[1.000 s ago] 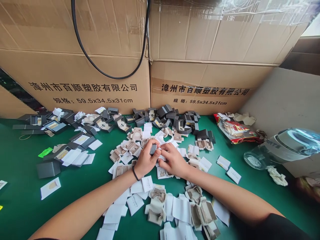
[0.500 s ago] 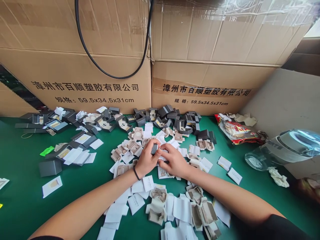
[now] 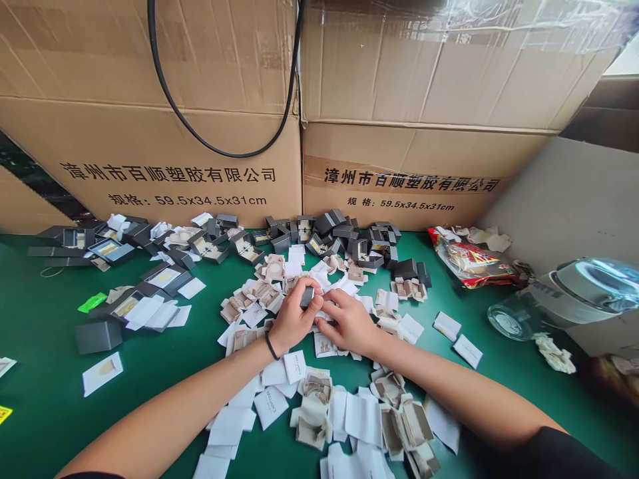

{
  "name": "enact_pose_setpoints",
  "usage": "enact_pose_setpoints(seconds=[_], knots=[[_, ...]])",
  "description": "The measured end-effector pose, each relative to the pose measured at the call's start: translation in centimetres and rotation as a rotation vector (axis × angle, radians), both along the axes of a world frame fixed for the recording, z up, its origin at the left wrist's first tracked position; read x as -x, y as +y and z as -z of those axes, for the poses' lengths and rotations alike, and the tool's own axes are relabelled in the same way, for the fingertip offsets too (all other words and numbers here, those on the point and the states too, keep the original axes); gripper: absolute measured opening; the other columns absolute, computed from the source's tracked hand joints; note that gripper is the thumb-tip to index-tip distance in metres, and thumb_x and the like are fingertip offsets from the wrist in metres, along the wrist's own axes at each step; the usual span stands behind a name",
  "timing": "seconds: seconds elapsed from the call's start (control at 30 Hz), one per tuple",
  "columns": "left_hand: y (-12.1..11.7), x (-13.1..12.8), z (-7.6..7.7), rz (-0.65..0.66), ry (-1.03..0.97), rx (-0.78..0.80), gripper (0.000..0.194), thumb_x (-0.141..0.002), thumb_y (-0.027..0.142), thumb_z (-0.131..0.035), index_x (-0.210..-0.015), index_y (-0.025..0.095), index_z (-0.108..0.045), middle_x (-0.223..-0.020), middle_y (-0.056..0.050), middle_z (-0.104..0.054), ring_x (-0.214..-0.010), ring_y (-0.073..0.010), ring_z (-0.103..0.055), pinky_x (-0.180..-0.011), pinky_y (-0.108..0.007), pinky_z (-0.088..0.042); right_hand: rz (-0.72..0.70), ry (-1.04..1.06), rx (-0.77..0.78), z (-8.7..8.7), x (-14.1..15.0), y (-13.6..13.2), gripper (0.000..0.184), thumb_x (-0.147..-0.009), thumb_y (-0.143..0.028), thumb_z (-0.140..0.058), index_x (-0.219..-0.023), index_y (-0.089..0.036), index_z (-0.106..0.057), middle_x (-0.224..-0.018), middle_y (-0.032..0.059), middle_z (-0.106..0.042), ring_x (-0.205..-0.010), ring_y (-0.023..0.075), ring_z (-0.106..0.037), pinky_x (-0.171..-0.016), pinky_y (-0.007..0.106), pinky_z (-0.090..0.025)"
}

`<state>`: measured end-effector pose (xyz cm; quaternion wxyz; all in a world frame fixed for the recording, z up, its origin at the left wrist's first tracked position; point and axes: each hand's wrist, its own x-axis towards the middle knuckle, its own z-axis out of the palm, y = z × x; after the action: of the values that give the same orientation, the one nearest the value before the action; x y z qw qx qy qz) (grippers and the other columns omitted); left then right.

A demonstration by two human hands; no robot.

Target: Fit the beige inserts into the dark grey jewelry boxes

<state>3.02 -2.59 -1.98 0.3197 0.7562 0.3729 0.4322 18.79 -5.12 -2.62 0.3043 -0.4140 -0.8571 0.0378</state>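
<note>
My left hand (image 3: 294,314) is closed around a small dark grey box (image 3: 307,297), most of it covered by the fingers. My right hand (image 3: 347,322) meets it from the right, fingers bent and their tips against the box or the left fingers; the contact is partly hidden. Beneath and around both hands lie folded card inserts (image 3: 272,267) and white printed cards (image 3: 271,407). Toward me, open beige card inserts (image 3: 312,429) and blank white slips (image 3: 363,419) are spread between my forearms.
Dark grey boxes (image 3: 329,233), several open, line the back before large cartons (image 3: 200,140). More boxes (image 3: 98,334) stand left. On the right are a red snack bag (image 3: 472,259), a clear bottle (image 3: 554,299) and crumpled tissue (image 3: 555,352). A black cable (image 3: 224,152) hangs above.
Both hands stay at nearly the same place, with only slight finger movement around the small box. The whole view has shifted a little to the left.
</note>
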Motion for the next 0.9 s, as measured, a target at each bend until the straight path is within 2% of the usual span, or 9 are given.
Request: enact_pose_setpoints(seconds=[0.33,0.9], knots=[[0.09,-0.08,-0.08,-0.009,-0.003,0.004,0.023,-0.089,0.040,-0.038,-0.095,0.019,-0.045,-0.091,-0.006,-0.054,-0.089,-0.0172,-0.053,-0.083,-0.032,-0.043,0.017,-0.051,0.003,-0.30,0.01,-0.17,0.020,-0.087,-0.028,-0.044,-0.097,-0.019,-0.058,-0.089,0.0084,-0.056,-0.082,0.0192,-0.051,-0.069,0.030,-0.046],[-0.01,-0.07,-0.11,0.003,-0.019,0.015,0.023,-0.089,0.040,-0.038,-0.095,0.019,-0.045,-0.091,-0.005,-0.053,-0.089,-0.0168,-0.052,-0.083,-0.031,-0.041,-0.045,0.081,0.091,-0.19,-0.18,0.00,0.022,-0.083,-0.027,-0.052,-0.102,-0.021,-0.058,-0.097,0.0088,-0.055,-0.089,0.0202,-0.054,-0.076,0.034,-0.049]])
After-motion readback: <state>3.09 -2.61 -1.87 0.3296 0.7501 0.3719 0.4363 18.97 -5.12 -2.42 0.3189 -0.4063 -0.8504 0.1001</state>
